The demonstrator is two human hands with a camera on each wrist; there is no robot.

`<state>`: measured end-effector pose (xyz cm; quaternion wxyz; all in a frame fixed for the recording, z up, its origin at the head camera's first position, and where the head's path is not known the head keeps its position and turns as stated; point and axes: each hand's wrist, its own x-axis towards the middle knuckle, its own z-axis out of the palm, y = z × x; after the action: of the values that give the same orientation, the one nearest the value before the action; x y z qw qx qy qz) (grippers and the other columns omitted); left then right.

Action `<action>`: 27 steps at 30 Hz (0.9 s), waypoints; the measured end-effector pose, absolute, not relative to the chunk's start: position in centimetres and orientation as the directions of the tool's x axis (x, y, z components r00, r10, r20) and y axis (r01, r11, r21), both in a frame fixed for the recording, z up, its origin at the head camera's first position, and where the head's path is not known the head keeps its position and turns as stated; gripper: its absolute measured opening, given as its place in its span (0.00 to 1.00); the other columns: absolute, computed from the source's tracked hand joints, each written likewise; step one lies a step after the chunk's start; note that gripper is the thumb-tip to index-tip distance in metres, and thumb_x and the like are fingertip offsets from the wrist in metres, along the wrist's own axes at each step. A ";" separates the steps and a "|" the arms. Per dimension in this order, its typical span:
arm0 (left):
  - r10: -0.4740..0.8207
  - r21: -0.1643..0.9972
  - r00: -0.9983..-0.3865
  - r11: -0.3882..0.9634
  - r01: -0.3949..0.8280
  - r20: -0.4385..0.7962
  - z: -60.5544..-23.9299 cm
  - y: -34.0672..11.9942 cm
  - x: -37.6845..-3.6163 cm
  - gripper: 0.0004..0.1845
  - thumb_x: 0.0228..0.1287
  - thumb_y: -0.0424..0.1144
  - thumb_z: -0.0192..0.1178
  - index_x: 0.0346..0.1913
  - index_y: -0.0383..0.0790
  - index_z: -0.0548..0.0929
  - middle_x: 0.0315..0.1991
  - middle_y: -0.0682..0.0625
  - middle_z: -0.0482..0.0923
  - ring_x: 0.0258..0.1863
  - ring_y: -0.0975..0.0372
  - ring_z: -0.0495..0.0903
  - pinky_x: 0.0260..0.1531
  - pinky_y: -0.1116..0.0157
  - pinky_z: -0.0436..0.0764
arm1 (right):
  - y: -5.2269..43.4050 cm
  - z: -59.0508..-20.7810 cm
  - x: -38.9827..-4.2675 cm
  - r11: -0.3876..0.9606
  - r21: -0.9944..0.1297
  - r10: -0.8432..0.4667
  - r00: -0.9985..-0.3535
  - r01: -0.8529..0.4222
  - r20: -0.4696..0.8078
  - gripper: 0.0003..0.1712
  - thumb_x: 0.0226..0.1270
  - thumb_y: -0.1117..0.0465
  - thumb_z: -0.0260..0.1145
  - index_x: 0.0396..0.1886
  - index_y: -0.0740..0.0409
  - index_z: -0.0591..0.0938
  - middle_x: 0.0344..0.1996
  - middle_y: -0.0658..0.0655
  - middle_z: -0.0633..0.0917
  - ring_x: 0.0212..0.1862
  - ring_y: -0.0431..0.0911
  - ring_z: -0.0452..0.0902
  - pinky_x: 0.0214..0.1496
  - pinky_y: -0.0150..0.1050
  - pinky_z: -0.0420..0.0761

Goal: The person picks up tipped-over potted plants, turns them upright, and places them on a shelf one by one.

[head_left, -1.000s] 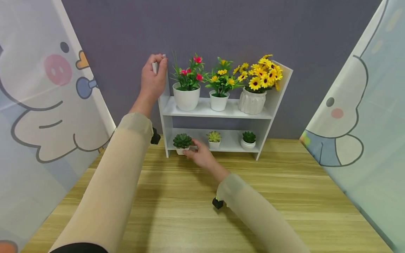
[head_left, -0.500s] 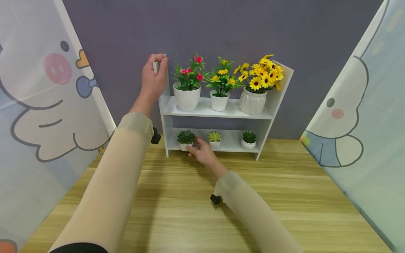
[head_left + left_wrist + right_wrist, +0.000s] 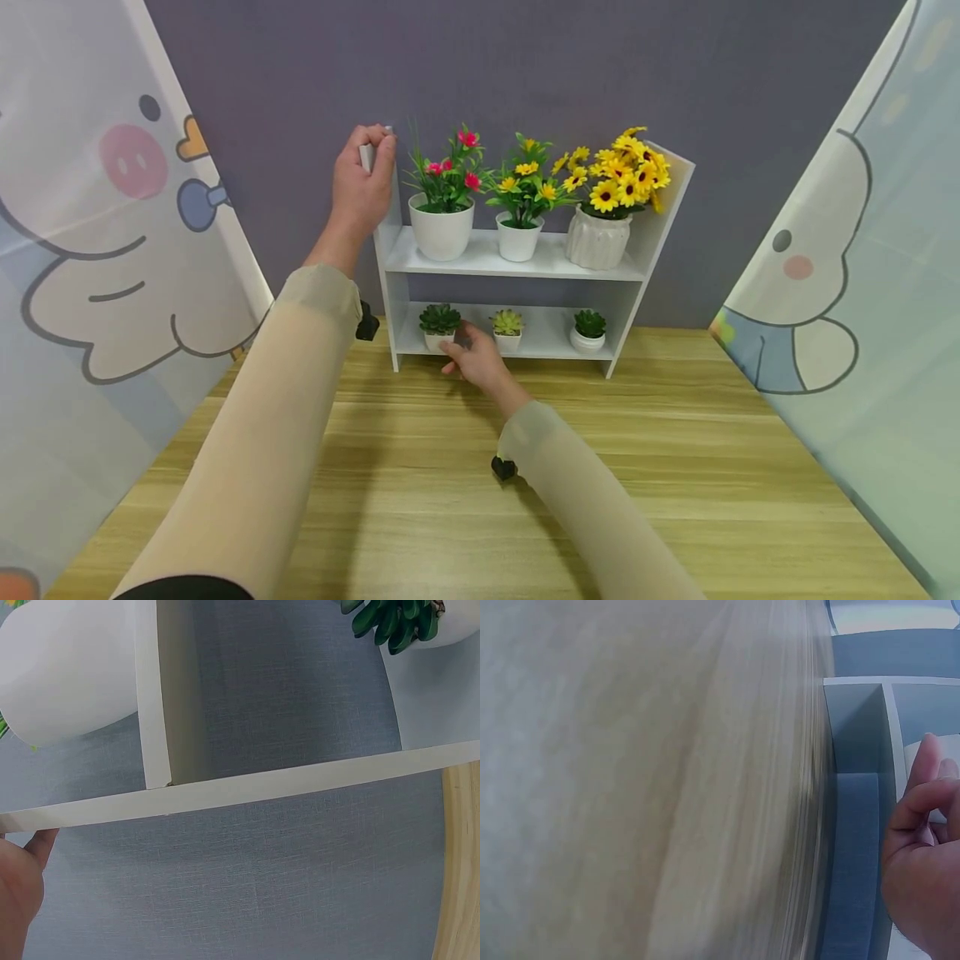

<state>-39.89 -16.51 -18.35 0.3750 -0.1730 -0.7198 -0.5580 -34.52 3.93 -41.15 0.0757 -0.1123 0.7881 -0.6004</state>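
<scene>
1. Succulent pot (image 3: 439,332) stands at the left end of the lower shelf (image 3: 547,340) of the white rack (image 3: 637,250); two more small succulents (image 3: 507,330) (image 3: 589,330) sit farther right on the same shelf, well apart from each other.
2. Upper shelf (image 3: 480,262) carries three white pots: red flowers (image 3: 442,225), small yellow flowers (image 3: 519,237), and sunflowers in a ribbed pot (image 3: 598,242).
3. Rack stands at the back of the table (image 3: 450,500), against the grey wall (image 3: 525,67); bare wood lies in front of it, and printed curtains (image 3: 112,250) (image 3: 862,275) close in on both sides.
4. Right hand (image 3: 471,358) is at the lower shelf's front edge, its fingers curled at the succulent pot; the grip looks like a pinch on the pot's side.
5. Left hand (image 3: 363,179) grips the top corner of the rack's left side panel, fingers curled over its edge.
</scene>
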 end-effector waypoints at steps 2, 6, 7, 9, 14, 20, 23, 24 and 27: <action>-0.169 0.676 -0.662 0.313 0.667 0.731 -18.3 -16.5 -39.9 0.09 0.84 0.43 0.60 0.40 0.52 0.76 0.62 0.44 0.82 0.77 0.62 0.75 0.77 0.66 0.73 | 3.9 -41.1 -34.6 0.251 -0.965 -0.266 -0.964 -0.083 0.014 0.45 0.85 0.52 0.67 0.90 0.57 0.56 0.80 0.61 0.74 0.28 0.36 0.85 0.31 0.37 0.76; -0.168 0.676 -0.661 0.310 0.669 0.731 -18.3 -16.5 -40.0 0.09 0.84 0.43 0.59 0.40 0.51 0.76 0.62 0.43 0.82 0.77 0.61 0.75 0.77 0.67 0.73 | 3.9 -41.2 -34.8 0.247 -0.966 -0.262 -0.965 -0.080 0.013 0.44 0.84 0.52 0.68 0.89 0.57 0.59 0.67 0.65 0.85 0.29 0.45 0.87 0.29 0.38 0.75; -0.167 0.675 -0.661 0.310 0.669 0.732 -18.3 -16.5 -40.1 0.09 0.85 0.42 0.59 0.40 0.51 0.76 0.62 0.43 0.82 0.77 0.61 0.75 0.77 0.67 0.73 | 3.9 -41.2 -34.9 0.245 -0.966 -0.262 -0.965 -0.080 0.013 0.44 0.84 0.52 0.68 0.89 0.57 0.59 0.62 0.66 0.87 0.30 0.49 0.88 0.29 0.38 0.75; -0.166 0.672 -0.657 0.305 0.675 0.735 -18.3 -16.5 -40.3 0.08 0.84 0.42 0.59 0.40 0.50 0.76 0.62 0.43 0.82 0.77 0.61 0.75 0.77 0.67 0.73 | 3.9 -41.3 -35.0 0.239 -0.968 -0.262 -0.965 -0.080 0.015 0.44 0.84 0.52 0.68 0.88 0.57 0.60 0.57 0.66 0.89 0.34 0.56 0.89 0.28 0.38 0.74; -0.163 0.668 -0.653 0.295 0.683 0.739 -18.3 -16.5 -40.4 0.08 0.84 0.42 0.60 0.40 0.50 0.76 0.61 0.44 0.82 0.77 0.61 0.75 0.77 0.68 0.73 | 4.0 -41.5 -35.1 0.226 -0.970 -0.263 -0.964 -0.090 0.028 0.43 0.84 0.51 0.69 0.88 0.58 0.62 0.56 0.64 0.89 0.38 0.61 0.90 0.27 0.37 0.76; -0.168 0.673 -0.656 0.287 0.682 0.736 -18.2 -16.4 -40.2 0.09 0.84 0.42 0.60 0.39 0.52 0.77 0.58 0.47 0.82 0.74 0.61 0.77 0.70 0.68 0.77 | 4.1 -41.7 -35.1 0.205 -0.975 -0.270 -0.962 -0.084 0.026 0.44 0.84 0.52 0.69 0.89 0.57 0.60 0.71 0.62 0.81 0.35 0.51 0.91 0.27 0.35 0.76; -0.172 0.674 -0.656 0.292 0.679 0.735 -18.2 -16.4 -40.1 0.09 0.84 0.42 0.60 0.39 0.52 0.77 0.58 0.47 0.82 0.73 0.61 0.78 0.69 0.68 0.77 | 4.1 -41.7 -35.0 0.190 -0.978 -0.276 -0.961 -0.087 0.031 0.43 0.84 0.53 0.68 0.88 0.58 0.60 0.72 0.63 0.80 0.32 0.46 0.90 0.26 0.34 0.76; -0.172 0.674 -0.656 0.292 0.679 0.735 -18.2 -16.4 -40.1 0.09 0.84 0.42 0.60 0.39 0.52 0.77 0.58 0.46 0.82 0.74 0.61 0.77 0.70 0.69 0.77 | 4.0 -41.7 -35.0 0.184 -0.979 -0.278 -0.960 -0.087 0.033 0.42 0.84 0.53 0.68 0.88 0.58 0.61 0.73 0.64 0.80 0.31 0.44 0.89 0.25 0.34 0.76; -0.169 0.673 -0.656 0.295 0.678 0.735 -18.3 -16.5 -39.9 0.09 0.84 0.42 0.60 0.39 0.52 0.76 0.60 0.45 0.82 0.76 0.62 0.76 0.74 0.68 0.75 | 3.9 -41.8 -35.0 0.166 -0.982 -0.283 -0.958 -0.091 0.040 0.41 0.84 0.54 0.68 0.87 0.59 0.61 0.75 0.65 0.77 0.29 0.40 0.88 0.25 0.32 0.77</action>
<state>-39.95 -16.48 -18.28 0.3741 -0.1785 -0.7124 -0.5663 -34.95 3.93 -41.84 0.0760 -0.1230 0.7599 -0.6338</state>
